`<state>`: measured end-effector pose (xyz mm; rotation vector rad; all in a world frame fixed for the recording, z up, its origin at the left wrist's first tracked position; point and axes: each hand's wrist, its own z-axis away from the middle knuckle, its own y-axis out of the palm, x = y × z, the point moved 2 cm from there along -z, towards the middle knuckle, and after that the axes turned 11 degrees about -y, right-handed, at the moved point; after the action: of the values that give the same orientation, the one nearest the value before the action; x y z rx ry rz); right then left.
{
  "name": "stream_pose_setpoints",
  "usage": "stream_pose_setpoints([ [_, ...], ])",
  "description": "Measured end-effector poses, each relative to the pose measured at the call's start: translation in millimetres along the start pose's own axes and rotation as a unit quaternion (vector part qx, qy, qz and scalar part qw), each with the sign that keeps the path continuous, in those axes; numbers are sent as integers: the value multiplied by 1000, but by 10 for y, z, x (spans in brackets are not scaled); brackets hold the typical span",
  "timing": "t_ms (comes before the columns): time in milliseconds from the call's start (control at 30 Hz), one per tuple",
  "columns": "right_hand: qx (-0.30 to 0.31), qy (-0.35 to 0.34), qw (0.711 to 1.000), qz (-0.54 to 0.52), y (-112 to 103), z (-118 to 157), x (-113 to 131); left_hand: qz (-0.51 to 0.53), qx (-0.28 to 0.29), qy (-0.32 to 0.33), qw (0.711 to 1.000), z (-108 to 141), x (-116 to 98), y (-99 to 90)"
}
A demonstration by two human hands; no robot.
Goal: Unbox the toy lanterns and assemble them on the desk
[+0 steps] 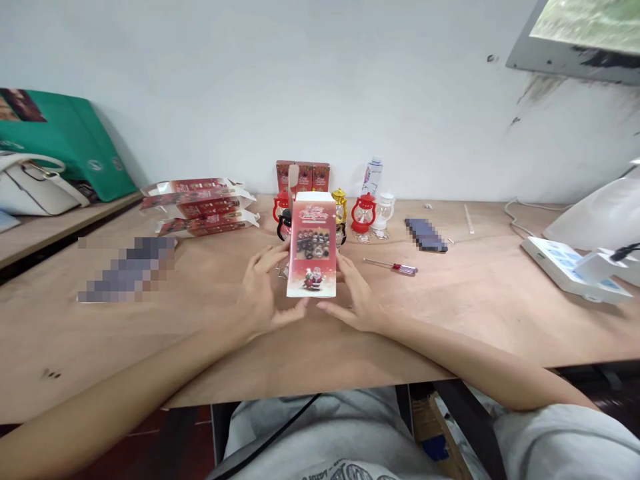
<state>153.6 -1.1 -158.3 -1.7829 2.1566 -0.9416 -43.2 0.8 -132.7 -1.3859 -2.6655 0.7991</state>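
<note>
A red and white Christmas gift box point(313, 223) stands up between my two hands, its printed front with a Santa picture facing me and a white flap at the top. My left hand point(265, 290) grips its left side, thumb at the bottom edge. On the opposite side my right hand point(357, 293) holds it the same way. Behind the box are small lanterns, partly hidden by it: a red lantern point(281, 205), a black lantern point(285, 225) and a gold lantern point(340, 203). To the right stand another red lantern point(364, 213) and a white lantern point(384, 211).
Flattened red cartons point(200, 207) lie at left, near a blurred-out item point(130, 270). Upright red boxes point(303, 175) and a bottle point(373, 176) stand by the wall. A screwdriver point(393, 266), a dark phone-like item point(425, 235) and a power strip point(575, 270) are at right.
</note>
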Motion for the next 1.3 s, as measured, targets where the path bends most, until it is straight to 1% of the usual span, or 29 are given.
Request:
stream_pose_setpoints([
  [100, -10, -34, 998, 52, -18, -7, 12, 6, 22, -10, 1000, 45, 24, 58],
  [167, -8, -46, 997, 59, -9, 8, 2, 17, 41, -12, 999, 64, 26, 80],
  [233, -5, -41, 998, 40, 22, 38, -22, 24, 58, -16, 998, 66, 5, 81],
  [300, -12, -26, 1000, -4, 72, 69, -39, 29, 70, -13, 997, 59, -38, 75],
  [400, -57, 10, 996, -73, 150, 86, -16, 36, 54, -4, 998, 51, -108, 73],
  [467, -88, 44, 991, -96, 191, 71, 27, 40, 42, -1, 998, 50, -133, 82],
  [567, -98, 88, 984, -118, 234, 26, 92, 42, 35, 0, 998, 43, -141, 87],
  [633, -103, 97, 980, -140, 244, -4, 124, 32, 38, -1, 999, 31, -144, 79],
  [733, -129, 92, 973, -169, 231, -40, 153, 8, 42, -2, 999, 10, -155, 66],
  [833, -146, 104, 966, -187, 203, -71, 158, -3, 43, -7, 999, -12, -137, 61],
  [1067, -136, 143, 947, -253, 161, -120, 107, -50, 59, 33, 996, -71, -3, 26],
  [1300, -143, 148, 933, -297, 134, -102, 52, -70, 60, 55, 994, -60, 19, 14],
])
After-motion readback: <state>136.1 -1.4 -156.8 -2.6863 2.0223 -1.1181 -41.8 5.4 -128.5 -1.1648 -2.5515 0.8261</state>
